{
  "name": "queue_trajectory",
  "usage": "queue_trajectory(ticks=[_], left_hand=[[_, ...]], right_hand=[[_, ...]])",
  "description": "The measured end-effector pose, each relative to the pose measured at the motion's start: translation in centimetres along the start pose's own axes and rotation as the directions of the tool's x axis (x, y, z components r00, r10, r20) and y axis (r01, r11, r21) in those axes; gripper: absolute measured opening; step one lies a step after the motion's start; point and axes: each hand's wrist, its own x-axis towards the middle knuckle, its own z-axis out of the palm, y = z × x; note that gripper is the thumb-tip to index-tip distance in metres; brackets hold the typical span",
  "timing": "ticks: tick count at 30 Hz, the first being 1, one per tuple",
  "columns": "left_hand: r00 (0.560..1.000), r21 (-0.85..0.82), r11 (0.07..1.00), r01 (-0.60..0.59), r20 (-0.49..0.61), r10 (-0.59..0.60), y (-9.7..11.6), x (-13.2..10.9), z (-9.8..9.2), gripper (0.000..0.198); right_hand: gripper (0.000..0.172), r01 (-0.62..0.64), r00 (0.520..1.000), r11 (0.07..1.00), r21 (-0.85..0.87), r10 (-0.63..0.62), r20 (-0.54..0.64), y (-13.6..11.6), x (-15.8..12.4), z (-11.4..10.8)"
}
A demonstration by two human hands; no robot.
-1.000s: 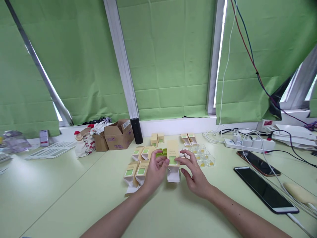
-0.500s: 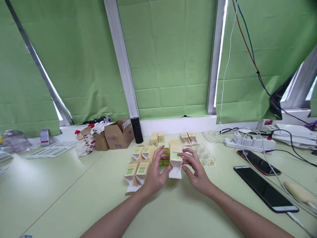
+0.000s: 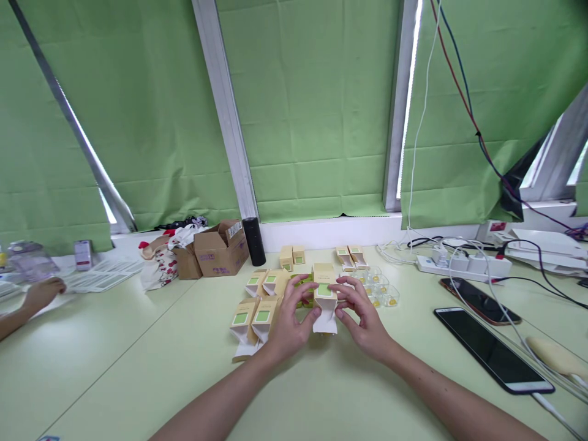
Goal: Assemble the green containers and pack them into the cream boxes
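Between my two hands stands a small cream box (image 3: 324, 288) with a green label, its white flap open toward me. My left hand (image 3: 291, 318) has its fingertips against the box's left side. On the right side, the fingers of my right hand (image 3: 365, 318) touch the same box. Several more cream boxes (image 3: 264, 315) with open flaps lie left of my left hand. Green pieces (image 3: 301, 288) show partly behind my left fingers. Clear cups with yellow contents (image 3: 379, 286) sit beyond my right hand.
Two small boxes (image 3: 293, 256) and another pair (image 3: 352, 257) stand farther back. A brown carton (image 3: 222, 250) and black cylinder (image 3: 254, 241) are at back left. Phones (image 3: 493, 349), cables and a power strip (image 3: 463, 267) lie right. Another person's hand (image 3: 45, 294) rests far left.
The box between my hands has tipped or lowered slightly, and my left fingertips now reach it. Another person's hand has come into view at the far left.
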Motion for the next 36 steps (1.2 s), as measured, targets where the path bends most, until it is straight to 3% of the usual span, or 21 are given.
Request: queue_trajectory(ticks=[15,36], left_hand=[[0.995,-0.061,0.996,0.066,-0.071,-0.07,-0.3,0.11,0.79,0.029],[0.992,-0.065,0.993,0.095,-0.079,-0.1,0.46,-0.03,1.01,0.026]], right_hand=[[0.033,-0.041,0.999,0.999,-0.001,0.041,0.015,-0.07,-0.12,0.24],[0.032,-0.08,0.997,0.996,0.036,0.08,-0.001,0.14,-0.05,0.3]])
